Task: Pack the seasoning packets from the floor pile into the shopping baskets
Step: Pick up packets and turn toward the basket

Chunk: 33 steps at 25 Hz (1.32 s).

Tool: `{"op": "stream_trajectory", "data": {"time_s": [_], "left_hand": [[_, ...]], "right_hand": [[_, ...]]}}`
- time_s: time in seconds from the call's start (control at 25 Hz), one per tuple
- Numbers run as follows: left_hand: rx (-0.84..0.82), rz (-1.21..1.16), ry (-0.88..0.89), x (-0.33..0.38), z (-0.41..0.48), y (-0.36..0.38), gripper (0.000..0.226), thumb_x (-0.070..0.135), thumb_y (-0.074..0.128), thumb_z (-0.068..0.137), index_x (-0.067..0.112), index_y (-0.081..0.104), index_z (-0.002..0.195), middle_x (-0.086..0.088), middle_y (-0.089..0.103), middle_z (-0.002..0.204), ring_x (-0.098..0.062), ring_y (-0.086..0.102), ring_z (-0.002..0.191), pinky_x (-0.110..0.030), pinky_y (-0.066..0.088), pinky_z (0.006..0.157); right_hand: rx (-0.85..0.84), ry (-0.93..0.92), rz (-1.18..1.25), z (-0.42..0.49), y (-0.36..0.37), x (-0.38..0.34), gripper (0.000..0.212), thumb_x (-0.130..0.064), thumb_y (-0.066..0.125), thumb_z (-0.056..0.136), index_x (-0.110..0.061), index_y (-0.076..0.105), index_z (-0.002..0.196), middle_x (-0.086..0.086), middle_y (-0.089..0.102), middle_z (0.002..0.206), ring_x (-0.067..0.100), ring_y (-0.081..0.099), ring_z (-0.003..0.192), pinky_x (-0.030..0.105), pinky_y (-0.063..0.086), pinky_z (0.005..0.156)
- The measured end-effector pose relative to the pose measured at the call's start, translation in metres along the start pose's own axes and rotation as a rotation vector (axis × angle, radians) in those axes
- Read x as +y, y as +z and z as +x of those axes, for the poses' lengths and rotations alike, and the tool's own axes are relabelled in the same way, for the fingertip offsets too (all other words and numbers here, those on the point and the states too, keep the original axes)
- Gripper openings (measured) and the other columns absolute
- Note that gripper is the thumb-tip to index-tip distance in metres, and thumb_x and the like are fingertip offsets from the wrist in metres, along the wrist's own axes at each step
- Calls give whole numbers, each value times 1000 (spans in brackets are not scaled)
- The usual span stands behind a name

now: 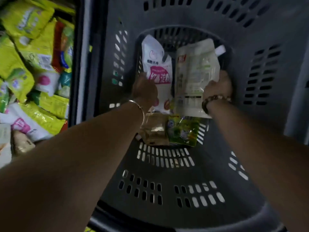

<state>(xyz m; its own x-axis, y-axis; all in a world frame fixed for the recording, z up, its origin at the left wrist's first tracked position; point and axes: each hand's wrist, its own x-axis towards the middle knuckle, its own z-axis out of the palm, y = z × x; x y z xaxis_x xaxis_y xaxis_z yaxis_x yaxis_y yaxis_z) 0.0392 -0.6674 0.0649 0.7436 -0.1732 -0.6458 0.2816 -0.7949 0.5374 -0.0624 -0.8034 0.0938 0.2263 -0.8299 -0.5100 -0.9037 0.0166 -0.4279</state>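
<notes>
Both my arms reach deep into a dark grey slotted shopping basket (167,190). My left hand (144,92) grips a white packet with a pink label (158,71) by its left edge. My right hand (217,88) grips a pale white and green packet (195,72) by its right edge. The two packets lie side by side on the basket's bottom. Nearer to me on the bottom lie a brown packet (154,129) and a green and yellow packet (184,131). The floor pile of seasoning packets (31,64) spreads out to the left of the basket.
The basket's tall walls (260,72) close in around my hands on every side. Its rim (80,61) runs along the left, right next to the pile of yellow, green, white and pink packets. The pile's nearest packets (25,126) lie at my left forearm.
</notes>
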Motion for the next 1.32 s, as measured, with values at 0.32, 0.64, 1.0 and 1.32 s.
{"op": "stream_trajectory", "data": {"time_s": [0.32, 0.64, 1.0, 1.32], "left_hand": [[-21, -74, -6, -43, 60, 60, 29, 10, 47, 96, 0, 53, 123, -15, 60, 112, -29, 60, 97, -19, 49, 64], [101, 285, 206, -53, 17, 59, 65, 2, 58, 85, 16, 31, 143, -8, 32, 147, -16, 34, 133, -27, 29, 110], [-391, 1015, 405, -85, 3, 82, 93, 6, 47, 87, 29, -21, 147, -9, -37, 150, -32, -31, 139, -58, -12, 111], [-490, 978, 279, -61, 2, 72, 89, 6, 46, 87, 27, -13, 150, -9, -29, 154, -34, -22, 142, -54, -4, 116]], "right_hand": [[-19, 45, 11, 62, 54, 38, 28, -8, 40, 95, -13, 44, 122, 9, 51, 125, 25, 46, 124, 31, 36, 98], [-58, -442, -566, 35, 62, 66, 71, -13, 50, 87, -19, 16, 149, 13, -6, 157, 29, -3, 145, 42, -3, 116], [-551, -401, -868, 50, 93, 89, 83, -27, 50, 91, -43, -12, 145, 4, -29, 153, 33, -22, 141, 58, -4, 112], [-587, -339, -804, 43, 91, 78, 76, -21, 45, 97, -38, -10, 147, 4, -22, 155, 31, -12, 144, 55, 4, 115]]}}
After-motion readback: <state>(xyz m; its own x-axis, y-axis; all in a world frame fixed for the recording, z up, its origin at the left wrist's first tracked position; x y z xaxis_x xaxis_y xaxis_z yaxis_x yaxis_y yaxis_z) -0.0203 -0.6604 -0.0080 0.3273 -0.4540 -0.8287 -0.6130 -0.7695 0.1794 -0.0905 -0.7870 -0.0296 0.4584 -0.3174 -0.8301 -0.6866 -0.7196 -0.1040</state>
